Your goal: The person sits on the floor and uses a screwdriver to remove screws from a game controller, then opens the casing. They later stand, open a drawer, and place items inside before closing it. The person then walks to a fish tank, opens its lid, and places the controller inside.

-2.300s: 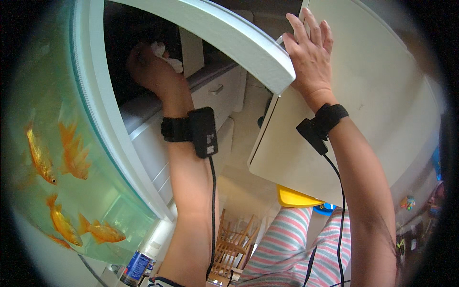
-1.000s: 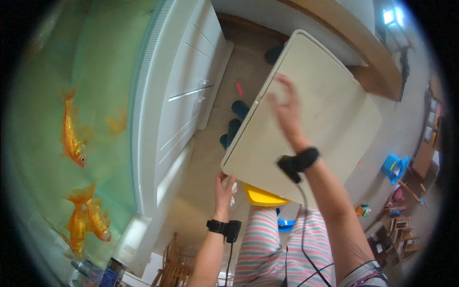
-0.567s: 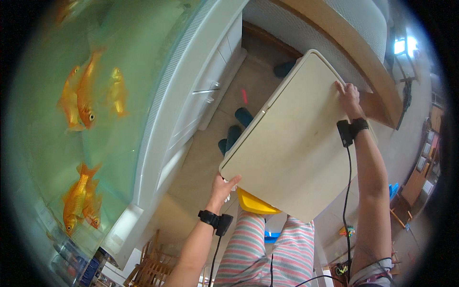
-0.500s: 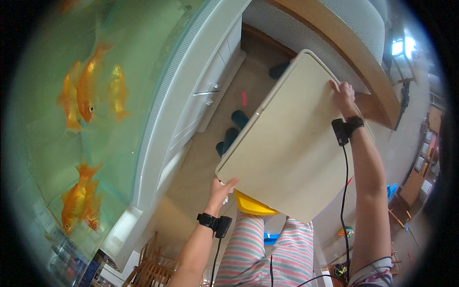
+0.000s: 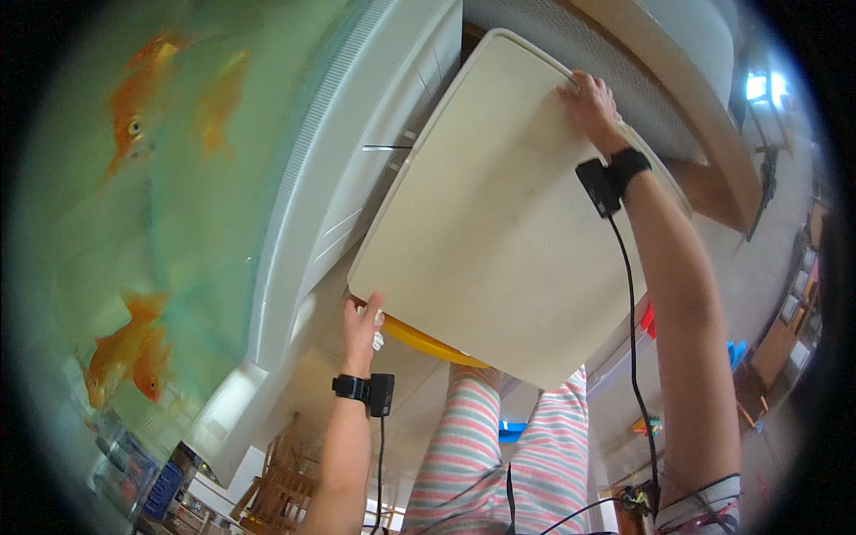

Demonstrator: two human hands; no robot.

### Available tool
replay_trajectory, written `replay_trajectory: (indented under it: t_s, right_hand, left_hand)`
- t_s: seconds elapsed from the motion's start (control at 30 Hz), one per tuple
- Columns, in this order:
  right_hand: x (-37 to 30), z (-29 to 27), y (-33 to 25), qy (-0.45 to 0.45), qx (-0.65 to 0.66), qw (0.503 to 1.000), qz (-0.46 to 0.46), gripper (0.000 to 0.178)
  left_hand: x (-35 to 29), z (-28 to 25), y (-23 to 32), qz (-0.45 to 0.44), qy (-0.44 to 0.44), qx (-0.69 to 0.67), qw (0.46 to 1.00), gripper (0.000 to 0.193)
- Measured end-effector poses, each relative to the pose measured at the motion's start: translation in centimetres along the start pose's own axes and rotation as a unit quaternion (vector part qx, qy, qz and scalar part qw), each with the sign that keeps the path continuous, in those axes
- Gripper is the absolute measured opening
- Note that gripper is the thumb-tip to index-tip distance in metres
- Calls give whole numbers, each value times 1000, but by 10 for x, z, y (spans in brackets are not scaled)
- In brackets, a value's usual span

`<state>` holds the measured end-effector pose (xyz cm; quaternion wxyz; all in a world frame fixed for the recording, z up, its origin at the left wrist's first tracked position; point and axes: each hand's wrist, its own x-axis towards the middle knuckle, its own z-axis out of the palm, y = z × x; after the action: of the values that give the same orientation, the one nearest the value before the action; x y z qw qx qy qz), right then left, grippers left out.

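Observation:
A large cream tabletop-like board point(image 5: 508, 205) with rounded corners spans the middle of the view, tilted. At its near left corner my left hand point(image 5: 361, 334) is closed on the edge, thumb on top. A crumpled white cloth or tissue point(image 5: 379, 339) shows beside those fingers. My right hand point(image 5: 590, 111) grips the far right edge, with fingers partly over the rim. Below the board's near edge a yellow curved part point(image 5: 428, 342) sticks out; whether it belongs to the board cannot be told. Each wrist wears a black strap with a small cabled box.
On the left stands a fish tank point(image 5: 205, 250) with several goldfish, above a white cabinet point(image 5: 357, 178) very close to the board's left edge. A wooden-edged padded seat point(image 5: 660, 80) lies at the far right. Wooden chairs point(image 5: 285, 481) stand at the lower left.
The board has moved left and away from me, both hands still on it. It now covers the dark slippers and pink strip seen on the floor before. More red shows at its right side.

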<state>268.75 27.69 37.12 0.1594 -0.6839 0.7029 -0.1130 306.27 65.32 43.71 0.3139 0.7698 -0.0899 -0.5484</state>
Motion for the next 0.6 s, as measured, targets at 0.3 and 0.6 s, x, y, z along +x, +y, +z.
replay_trajectory:
  t_s: [0.3, 0.6]
  right_hand:
    - [-270, -53, 26, -30, 63, 995, -73, 50]
    - [-388, -64, 20, -278, -96, 951, -98, 99]
  left_hand:
    - [-85, 64, -108, 56, -14, -29, 998, 56]
    - [-91, 65, -120, -9, -54, -120, 991, 75]
